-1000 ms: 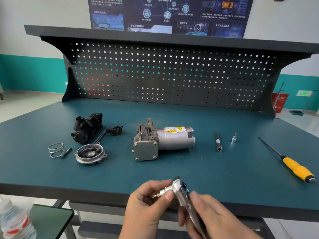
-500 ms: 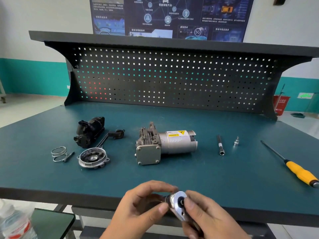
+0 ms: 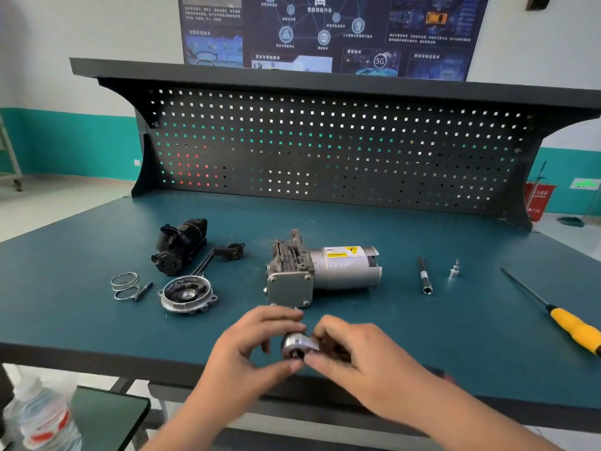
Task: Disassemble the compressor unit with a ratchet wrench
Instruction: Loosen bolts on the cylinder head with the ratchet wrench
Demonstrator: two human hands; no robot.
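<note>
The grey compressor unit [image 3: 322, 271], with a square bolted end plate and a yellow warning label, lies mid-table. Just in front of it both hands hold the chrome ratchet wrench head [image 3: 296, 346]. My right hand [image 3: 351, 356] grips the ratchet, hiding its handle. My left hand [image 3: 257, 346] pinches the ratchet head from the left with thumb and fingers. Removed parts lie at left: a black housing [image 3: 180, 245], a round metal cover [image 3: 188, 294], a spring [image 3: 125, 285] and a bolt [image 3: 143, 290].
An extension bar [image 3: 424, 275] and a small socket adapter [image 3: 454, 270] lie right of the compressor. A yellow-handled screwdriver [image 3: 567, 322] sits at the far right. A pegboard [image 3: 325, 151] backs the green table [image 3: 97, 320]. A water bottle [image 3: 42, 418] stands below left.
Both hands have carried the ratchet forward over the table, closer to the compressor. The ratchet head has turned, and the bit seen sticking out a second ago no longer shows.
</note>
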